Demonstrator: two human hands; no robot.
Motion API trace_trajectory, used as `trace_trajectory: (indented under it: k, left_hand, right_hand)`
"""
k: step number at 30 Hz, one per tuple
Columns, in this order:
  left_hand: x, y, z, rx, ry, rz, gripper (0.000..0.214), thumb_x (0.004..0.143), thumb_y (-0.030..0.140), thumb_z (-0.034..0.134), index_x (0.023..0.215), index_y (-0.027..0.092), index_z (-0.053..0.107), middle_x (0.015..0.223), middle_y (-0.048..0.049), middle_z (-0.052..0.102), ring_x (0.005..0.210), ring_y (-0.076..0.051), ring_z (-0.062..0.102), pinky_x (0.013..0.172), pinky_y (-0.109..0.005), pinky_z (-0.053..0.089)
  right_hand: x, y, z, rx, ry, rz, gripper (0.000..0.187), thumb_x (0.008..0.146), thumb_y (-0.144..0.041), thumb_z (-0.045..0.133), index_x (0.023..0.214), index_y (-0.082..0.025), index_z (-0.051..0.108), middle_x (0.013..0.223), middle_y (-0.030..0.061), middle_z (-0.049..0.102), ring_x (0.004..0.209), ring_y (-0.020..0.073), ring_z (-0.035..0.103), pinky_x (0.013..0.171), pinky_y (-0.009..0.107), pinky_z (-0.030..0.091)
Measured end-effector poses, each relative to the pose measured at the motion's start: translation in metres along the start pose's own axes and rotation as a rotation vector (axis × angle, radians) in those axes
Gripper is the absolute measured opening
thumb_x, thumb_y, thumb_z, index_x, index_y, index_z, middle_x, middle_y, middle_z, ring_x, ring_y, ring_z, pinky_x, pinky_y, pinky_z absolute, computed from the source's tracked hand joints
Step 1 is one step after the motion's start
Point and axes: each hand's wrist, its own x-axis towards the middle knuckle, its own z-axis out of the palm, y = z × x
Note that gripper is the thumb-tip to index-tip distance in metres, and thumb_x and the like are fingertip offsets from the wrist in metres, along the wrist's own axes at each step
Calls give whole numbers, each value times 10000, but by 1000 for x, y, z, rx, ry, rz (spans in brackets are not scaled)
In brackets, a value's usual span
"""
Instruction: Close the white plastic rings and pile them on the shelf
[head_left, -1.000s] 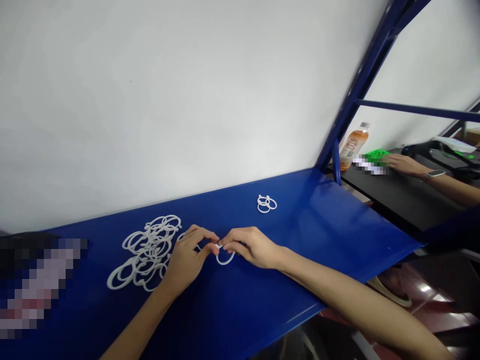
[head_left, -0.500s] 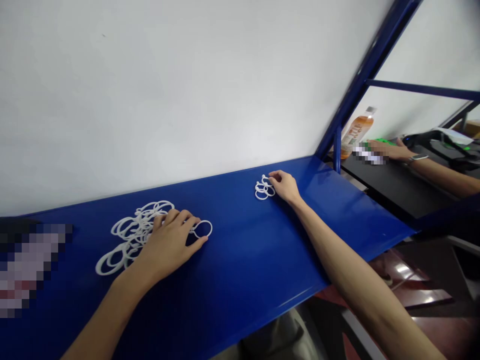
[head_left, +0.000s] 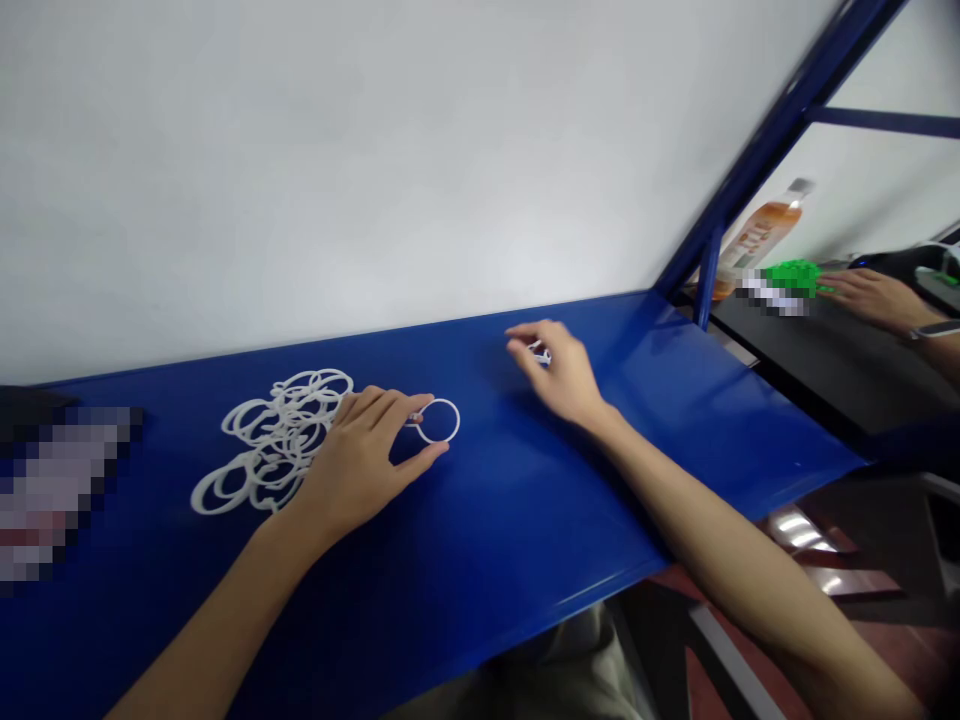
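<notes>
On the blue shelf [head_left: 487,540], my left hand [head_left: 360,455] lies low with its fingers stretched forward. Its index and middle fingertips pin the left edge of a single white ring [head_left: 440,421], and the thumb sits just below that ring. A tangled pile of white rings [head_left: 274,440] lies right behind this hand. My right hand [head_left: 562,378] hovers further right with loosely curled, parted fingers and holds nothing. It covers most of a small cluster of rings [head_left: 540,352], of which only a bit shows.
A white wall runs along the back of the shelf. At right stands a slanted blue post [head_left: 780,130], then a black table [head_left: 817,370] with an orange drink bottle [head_left: 757,240], a green object [head_left: 793,274] and another person's hand [head_left: 874,295]. A blurred patch [head_left: 52,490] sits far left.
Both hands pinched one ring together a second ago. My right hand then went to the small cluster and has now lifted back off it, while my left hand drew a single ring out of the pile.
</notes>
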Motion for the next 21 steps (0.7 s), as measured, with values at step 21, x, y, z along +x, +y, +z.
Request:
trace_trajectory:
  k: [21]
  left_hand:
    - [3,21,2,-254,118,-63,229,933,351,623,1124,223,626,907,12,722,842,-145,666,855,-299,511]
  right_hand:
    - [-32,-48,26,321,-498,81,158,1019,-288,504,1025,-184,622,661,-39,679,575,97,622,607,213,446]
